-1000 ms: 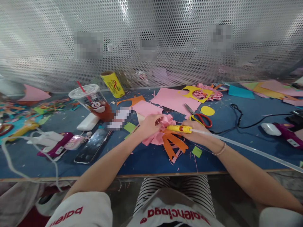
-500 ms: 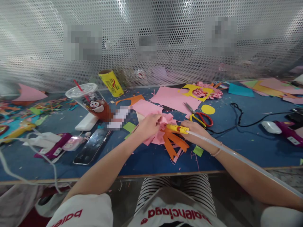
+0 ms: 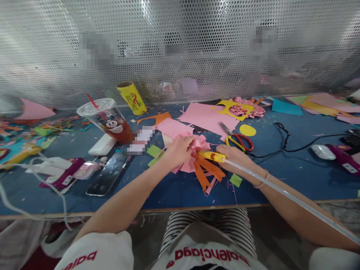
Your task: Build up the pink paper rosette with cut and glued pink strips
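Note:
Pink fringed paper (image 3: 188, 164), shaped like a flower, lies before me with orange paper strips (image 3: 209, 170) spreading from its lower right side. My left hand (image 3: 180, 150) is closed on its upper left part, fingertips among the pink loops. In my right hand (image 3: 232, 155) is a yellow glue gun (image 3: 210, 156), its tip pointing left into the pink paper. A long clear glue stick (image 3: 275, 187) sticks out behind the gun and passes over my right forearm. Red and yellow scissors (image 3: 239, 141) lie open just beyond my right hand, near a yellow paper circle (image 3: 247, 130).
To the left are a plastic cup (image 3: 114, 122), a phone (image 3: 108, 174), a white case (image 3: 102, 144), a yellow tube (image 3: 132, 98) and white cables. Pink sheets (image 3: 208, 118) lie behind my hands. A black cable (image 3: 284, 138) runs at right; a perforated metal screen (image 3: 208, 48) stands behind.
My left hand has shifted slightly, its fingers lying a little flatter over the pink paper. The glue gun has tilted and moved slightly with my right hand.

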Motion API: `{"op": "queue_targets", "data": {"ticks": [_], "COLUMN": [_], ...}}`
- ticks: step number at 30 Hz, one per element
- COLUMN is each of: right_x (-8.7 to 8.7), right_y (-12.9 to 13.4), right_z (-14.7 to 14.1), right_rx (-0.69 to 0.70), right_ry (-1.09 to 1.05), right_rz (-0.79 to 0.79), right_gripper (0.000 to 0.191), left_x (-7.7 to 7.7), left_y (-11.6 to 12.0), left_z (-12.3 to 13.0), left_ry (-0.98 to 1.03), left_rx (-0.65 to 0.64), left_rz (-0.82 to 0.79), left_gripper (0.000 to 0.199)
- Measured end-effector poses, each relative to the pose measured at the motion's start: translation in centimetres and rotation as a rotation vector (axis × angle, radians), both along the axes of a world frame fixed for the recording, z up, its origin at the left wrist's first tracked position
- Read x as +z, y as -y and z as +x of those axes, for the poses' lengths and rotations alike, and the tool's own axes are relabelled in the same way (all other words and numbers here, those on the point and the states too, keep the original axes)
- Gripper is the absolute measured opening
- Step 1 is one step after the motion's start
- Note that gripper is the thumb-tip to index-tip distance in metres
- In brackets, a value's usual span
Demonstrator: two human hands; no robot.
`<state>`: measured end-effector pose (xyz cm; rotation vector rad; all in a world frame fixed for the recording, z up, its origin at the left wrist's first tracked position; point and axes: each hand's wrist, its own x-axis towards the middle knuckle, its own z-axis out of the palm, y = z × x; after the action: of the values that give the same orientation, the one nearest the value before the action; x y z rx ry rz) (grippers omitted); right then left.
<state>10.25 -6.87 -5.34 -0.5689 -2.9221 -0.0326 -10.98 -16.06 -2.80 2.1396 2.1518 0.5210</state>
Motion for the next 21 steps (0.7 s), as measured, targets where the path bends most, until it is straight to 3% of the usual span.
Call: {"op": "queue_targets", "data": {"ticks": [9, 21], "right_x": [1.7, 2.3], "right_y": [1.8, 2.2], "right_z": [-0.1, 0.2], "right_rx": [-0.148, -0.121], "right_ry": [0.100, 0.091], "right_rz": [0.064, 0.096], "right_gripper": [0.015, 0.013], "left_x": [0.2, 0.3], "left_y": [0.2, -0.2], "left_z": [0.4, 0.0], "left_ry": [0.008, 0.049], "left_rx": [-0.001, 0.018], "left_rz": [-0.002, -0.024], "left_gripper": [0.032, 0.023]}}
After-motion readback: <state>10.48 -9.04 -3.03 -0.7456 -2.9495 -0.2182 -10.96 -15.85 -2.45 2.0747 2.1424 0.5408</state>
